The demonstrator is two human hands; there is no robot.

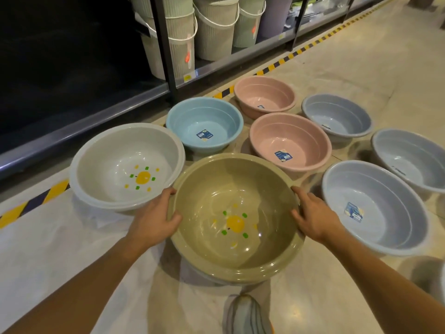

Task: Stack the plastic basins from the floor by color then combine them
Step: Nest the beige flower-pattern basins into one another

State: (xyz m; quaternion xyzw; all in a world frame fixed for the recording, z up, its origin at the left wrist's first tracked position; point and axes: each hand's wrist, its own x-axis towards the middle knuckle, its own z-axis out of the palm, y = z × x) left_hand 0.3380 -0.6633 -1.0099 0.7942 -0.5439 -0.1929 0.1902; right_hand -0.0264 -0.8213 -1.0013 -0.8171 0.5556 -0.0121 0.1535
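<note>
Both hands, left hand (154, 219) and right hand (313, 218), grip the tan basin (236, 256) by opposite rims.

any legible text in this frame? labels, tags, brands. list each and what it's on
No text here can be read.
Blue sticker in blue basin: too small.
Sticker in near pink basin: blurred.
Sticker in far pink basin: mostly hidden, too small.
Sticker in nearest grey basin: blurred.
Dark marks in the two other grey basins: illegible.
Yellow shelf tag: blurred.
Beige and white basins: printed flower only, no words.
</note>
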